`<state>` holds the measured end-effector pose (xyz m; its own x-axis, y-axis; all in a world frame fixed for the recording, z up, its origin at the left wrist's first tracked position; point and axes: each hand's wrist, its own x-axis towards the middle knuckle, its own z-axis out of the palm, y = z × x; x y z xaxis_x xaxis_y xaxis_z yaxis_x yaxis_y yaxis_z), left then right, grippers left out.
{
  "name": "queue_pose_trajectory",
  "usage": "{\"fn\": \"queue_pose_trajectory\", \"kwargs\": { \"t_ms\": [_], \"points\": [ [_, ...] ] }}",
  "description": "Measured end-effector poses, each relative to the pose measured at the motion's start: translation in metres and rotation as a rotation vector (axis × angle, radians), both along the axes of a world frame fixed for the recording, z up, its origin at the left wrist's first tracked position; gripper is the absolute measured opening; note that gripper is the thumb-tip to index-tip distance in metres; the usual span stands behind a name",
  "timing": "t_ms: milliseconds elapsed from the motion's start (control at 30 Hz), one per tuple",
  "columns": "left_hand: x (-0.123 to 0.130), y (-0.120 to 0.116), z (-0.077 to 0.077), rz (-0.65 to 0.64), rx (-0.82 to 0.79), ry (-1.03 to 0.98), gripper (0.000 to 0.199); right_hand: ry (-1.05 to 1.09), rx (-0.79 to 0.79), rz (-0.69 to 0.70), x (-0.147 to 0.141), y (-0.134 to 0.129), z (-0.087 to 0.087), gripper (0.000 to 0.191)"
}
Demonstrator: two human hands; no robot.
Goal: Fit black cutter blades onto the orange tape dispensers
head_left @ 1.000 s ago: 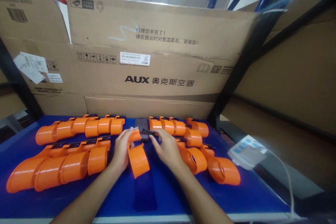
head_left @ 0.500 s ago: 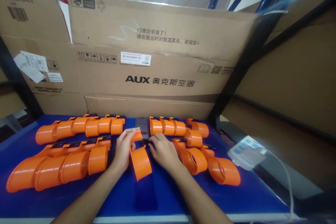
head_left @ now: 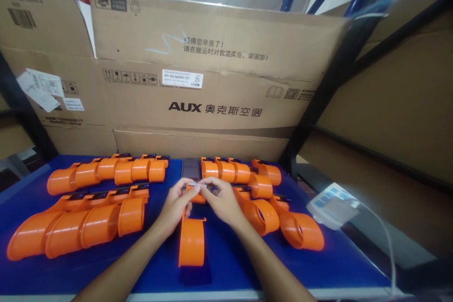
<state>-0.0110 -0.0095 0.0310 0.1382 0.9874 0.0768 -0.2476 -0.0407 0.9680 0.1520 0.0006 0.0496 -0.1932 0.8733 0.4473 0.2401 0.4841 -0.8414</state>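
left hand (head_left: 177, 207): grip closed on orange holder (head_left: 192, 243) near its top | right hand (head_left: 221, 200): fingertips at the silver strip (head_left: 192, 183) up there, can't tell if gripping | holder: round part hanging below both hands, above the blue counter (head_left: 230, 264), between the forearms

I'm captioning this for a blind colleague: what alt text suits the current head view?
A person's left hand holds an orange part over a blue table, while the right hand touches a silvery strip at its top. More orange parts lie on both sides, before cardboard printed AUX.
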Motion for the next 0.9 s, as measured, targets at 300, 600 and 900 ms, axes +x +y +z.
{"fn": "queue_pose_trajectory", "kwargs": {
  "t_ms": [300,600,900],
  "points": [
    [-0.0007,0.0001,-0.0014,0.029,0.021,-0.004,0.041,0.058,-0.038,0.035,0.0014,-0.0007,0.0040,0.024],
    [-0.0011,0.0028,-0.0012,0.072,0.007,-0.015,0.042,0.043,-0.016,-0.053,0.0036,-0.0005,0.0065,0.023],
    [-0.0064,0.0030,0.0068,0.172,-0.086,-0.091,0.044,0.082,0.030,-0.145,0.0038,0.0032,0.0008,0.025]
  ]
}}
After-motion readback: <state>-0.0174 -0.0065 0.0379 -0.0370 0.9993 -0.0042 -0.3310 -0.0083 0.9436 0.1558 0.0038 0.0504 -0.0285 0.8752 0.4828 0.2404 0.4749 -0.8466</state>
